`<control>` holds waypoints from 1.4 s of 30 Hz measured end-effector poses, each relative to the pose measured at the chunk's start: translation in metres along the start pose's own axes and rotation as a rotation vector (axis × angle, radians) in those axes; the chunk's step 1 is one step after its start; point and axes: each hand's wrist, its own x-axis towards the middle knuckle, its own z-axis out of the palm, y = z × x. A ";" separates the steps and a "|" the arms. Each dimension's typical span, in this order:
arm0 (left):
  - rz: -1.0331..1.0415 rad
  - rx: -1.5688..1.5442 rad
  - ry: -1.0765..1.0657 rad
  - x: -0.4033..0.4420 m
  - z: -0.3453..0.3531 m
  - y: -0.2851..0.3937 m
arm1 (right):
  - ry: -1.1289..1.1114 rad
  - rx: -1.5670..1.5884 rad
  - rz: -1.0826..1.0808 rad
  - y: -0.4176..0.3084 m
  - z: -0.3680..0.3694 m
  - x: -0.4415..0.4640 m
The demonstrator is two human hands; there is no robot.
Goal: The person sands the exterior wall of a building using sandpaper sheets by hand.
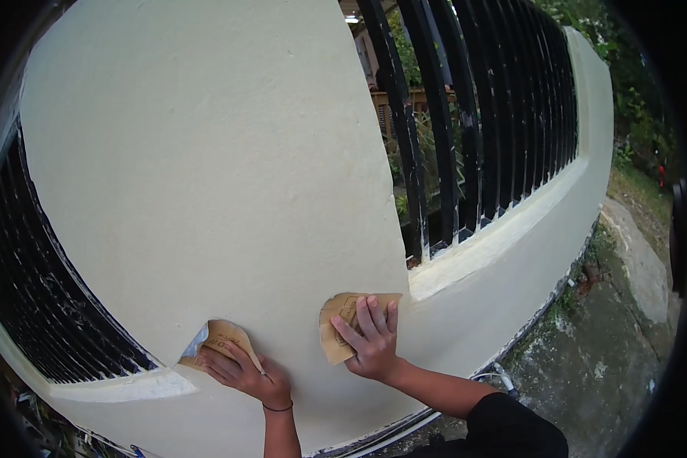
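Note:
My left hand (246, 375) presses a piece of brown-backed sandpaper (223, 333) against the cream wall (206, 168), low down near the left window opening. One corner of that sheet curls up and shows a grey-blue side. To the right, my right hand (375, 347) holds a second piece of sandpaper (333, 314) to the wall under its fingers, which are somewhat apart. Printing shows on the back of both sheets. This second piece lies just left of the lower corner of the right opening.
Black metal bars (473, 114) with worn paint fill the right opening, above a cream ledge (496, 244). More black bars (46, 298) stand at the left. White pipes (504, 378) run along the wall's foot, beside mossy concrete ground (580, 374).

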 end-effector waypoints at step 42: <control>0.068 -0.182 -0.350 -0.085 -0.013 -0.034 | -0.146 -0.010 0.141 -0.039 0.037 -0.133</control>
